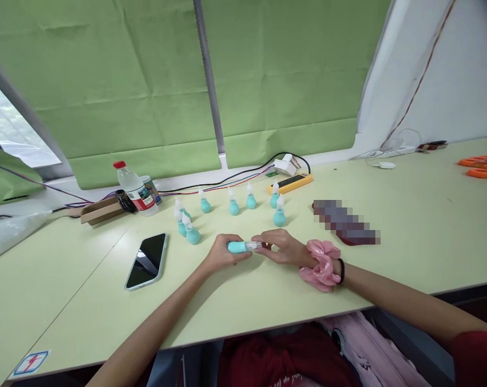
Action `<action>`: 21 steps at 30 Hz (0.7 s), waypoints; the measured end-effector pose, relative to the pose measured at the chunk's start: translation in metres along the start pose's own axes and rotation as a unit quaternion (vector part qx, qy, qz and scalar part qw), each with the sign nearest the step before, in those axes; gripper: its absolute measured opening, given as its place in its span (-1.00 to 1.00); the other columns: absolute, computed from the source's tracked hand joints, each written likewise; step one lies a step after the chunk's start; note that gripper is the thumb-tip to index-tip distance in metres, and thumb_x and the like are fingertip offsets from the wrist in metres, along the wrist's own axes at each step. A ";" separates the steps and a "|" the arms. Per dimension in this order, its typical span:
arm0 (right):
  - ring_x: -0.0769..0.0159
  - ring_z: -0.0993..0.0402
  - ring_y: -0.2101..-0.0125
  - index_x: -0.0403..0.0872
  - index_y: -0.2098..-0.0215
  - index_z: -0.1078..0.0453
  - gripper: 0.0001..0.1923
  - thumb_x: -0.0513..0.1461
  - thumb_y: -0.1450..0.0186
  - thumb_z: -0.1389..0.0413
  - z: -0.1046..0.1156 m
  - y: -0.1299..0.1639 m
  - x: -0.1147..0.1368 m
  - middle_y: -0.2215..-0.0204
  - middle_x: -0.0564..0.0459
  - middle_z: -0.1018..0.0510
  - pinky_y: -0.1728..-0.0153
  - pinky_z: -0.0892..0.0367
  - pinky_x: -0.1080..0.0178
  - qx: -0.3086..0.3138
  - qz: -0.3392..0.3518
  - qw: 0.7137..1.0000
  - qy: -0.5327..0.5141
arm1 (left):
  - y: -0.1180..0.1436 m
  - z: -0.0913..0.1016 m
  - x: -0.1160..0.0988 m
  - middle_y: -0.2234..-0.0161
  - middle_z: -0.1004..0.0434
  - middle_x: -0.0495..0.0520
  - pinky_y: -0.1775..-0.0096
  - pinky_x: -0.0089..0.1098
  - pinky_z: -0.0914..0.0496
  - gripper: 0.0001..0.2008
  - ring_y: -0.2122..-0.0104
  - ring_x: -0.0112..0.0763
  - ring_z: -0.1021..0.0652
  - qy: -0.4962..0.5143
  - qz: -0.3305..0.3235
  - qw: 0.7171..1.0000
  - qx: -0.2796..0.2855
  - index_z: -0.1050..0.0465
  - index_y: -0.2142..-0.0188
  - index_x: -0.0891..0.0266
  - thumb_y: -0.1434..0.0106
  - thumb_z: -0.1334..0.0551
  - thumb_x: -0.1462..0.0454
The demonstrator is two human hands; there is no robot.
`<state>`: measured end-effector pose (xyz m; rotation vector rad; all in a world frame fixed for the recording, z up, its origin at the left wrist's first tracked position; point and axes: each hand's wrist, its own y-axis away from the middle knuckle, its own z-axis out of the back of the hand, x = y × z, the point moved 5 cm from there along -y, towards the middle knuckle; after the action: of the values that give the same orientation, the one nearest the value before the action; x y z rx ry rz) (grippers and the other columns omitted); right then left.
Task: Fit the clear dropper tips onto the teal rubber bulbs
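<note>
Both hands share one grip: the left hand (pixel 223 253) is wrapped around a teal bulb bottle (pixel 238 246) lying sideways just above the tabletop (pixel 408 236), while the right hand (pixel 281 247) pinches its clear nozzle end, perhaps pressing it on. Seven like bottles (pixel 234 206) stand upright behind, already capped. The tabletop is smooth, pale green; a glossy phone (pixel 147 260) lies left; a satiny pink scrunchie (pixel 321 264) rings the right wrist.

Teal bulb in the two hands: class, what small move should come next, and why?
Probably press the clear tip further into the teal bulb. The left hand grips the bulb lying sideways, the right hand pinches the tip at its mouth, and the finished bulbs stand capped nearby.
</note>
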<state>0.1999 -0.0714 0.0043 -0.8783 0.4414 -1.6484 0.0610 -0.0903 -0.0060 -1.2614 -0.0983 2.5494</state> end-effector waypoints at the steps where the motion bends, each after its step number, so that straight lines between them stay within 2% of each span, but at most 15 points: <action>1: 0.45 -0.29 0.58 -0.18 0.28 -0.36 -0.79 -0.22 -0.17 -0.01 -0.001 0.001 -0.001 0.56 0.02 -0.45 0.54 -0.26 0.38 -0.017 -0.016 1.000 -0.014 | 0.000 -0.001 0.001 0.68 -0.24 -0.09 0.64 -0.54 -0.15 -0.77 0.69 -0.59 -0.27 0.013 0.014 1.000 0.008 -0.37 0.52 0.35 0.05 -0.21 0.17; 4: 0.48 -0.30 0.59 -0.17 0.32 -0.37 -0.78 -0.19 -0.15 -0.01 -0.004 0.001 -0.004 0.56 0.04 -0.44 0.60 -0.27 0.43 -0.042 -0.104 0.990 -0.086 | 0.001 0.001 -0.002 0.67 -0.28 -0.07 0.62 -0.55 -0.14 -0.71 0.65 -0.58 -0.27 0.007 -0.001 1.000 -0.026 -0.41 0.52 0.37 0.05 -0.21 0.12; 9: 0.56 -0.19 0.72 -0.20 0.43 -0.37 -0.72 -0.12 -0.14 0.00 -0.015 0.003 -0.009 0.66 0.11 -0.34 0.72 -0.22 0.45 0.014 -0.261 0.934 -0.244 | 0.002 0.004 -0.009 0.62 -0.41 -0.03 0.57 -0.54 -0.18 -0.75 0.61 -0.55 -0.32 -0.093 -0.065 0.992 -0.060 -0.45 0.52 0.36 0.01 -0.19 0.16; 12: 0.55 -0.20 0.72 -0.21 0.46 -0.36 -0.69 -0.08 -0.11 -0.02 -0.019 0.003 -0.011 0.68 0.12 -0.33 0.71 -0.23 0.43 0.027 -0.309 0.895 -0.320 | 0.003 0.005 -0.011 0.61 -0.44 -0.01 0.56 -0.54 -0.19 -0.78 0.62 -0.55 -0.35 -0.149 -0.096 0.982 -0.073 -0.45 0.52 0.34 -0.01 -0.18 0.19; 17: 0.55 -0.20 0.74 -0.22 0.55 -0.35 -0.65 -0.05 -0.05 -0.08 -0.024 0.006 -0.015 0.71 0.11 -0.34 0.74 -0.18 0.44 0.033 -0.382 0.845 -0.373 | 0.004 0.002 -0.016 0.56 -0.48 0.04 0.51 -0.50 -0.25 -0.81 0.59 -0.49 -0.41 -0.223 -0.154 0.960 -0.071 -0.46 0.46 0.31 -0.02 -0.17 0.21; 19: 0.55 -0.21 0.74 -0.22 0.56 -0.34 -0.63 -0.03 -0.03 -0.08 -0.025 0.006 -0.016 0.69 0.10 -0.37 0.73 -0.18 0.44 0.043 -0.405 0.824 -0.394 | 0.004 0.003 -0.019 0.55 -0.49 0.05 0.49 -0.49 -0.27 -0.81 0.58 -0.47 -0.43 -0.231 -0.164 0.956 -0.070 -0.46 0.43 0.30 -0.02 -0.17 0.22; 21: 0.56 -0.22 0.73 -0.22 0.53 -0.35 -0.63 -0.02 -0.02 -0.10 -0.025 0.003 -0.015 0.67 0.08 -0.39 0.69 -0.20 0.43 0.053 -0.408 0.816 -0.406 | 0.003 0.008 -0.023 0.50 -0.51 0.05 0.45 -0.49 -0.30 -0.81 0.53 -0.45 -0.46 -0.201 -0.170 0.962 -0.068 -0.46 0.38 0.28 -0.01 -0.18 0.23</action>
<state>0.1842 -0.0615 -0.0185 -1.7127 -0.7227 -1.7884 0.0665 -0.0994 0.0159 -0.6720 -0.5354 2.4793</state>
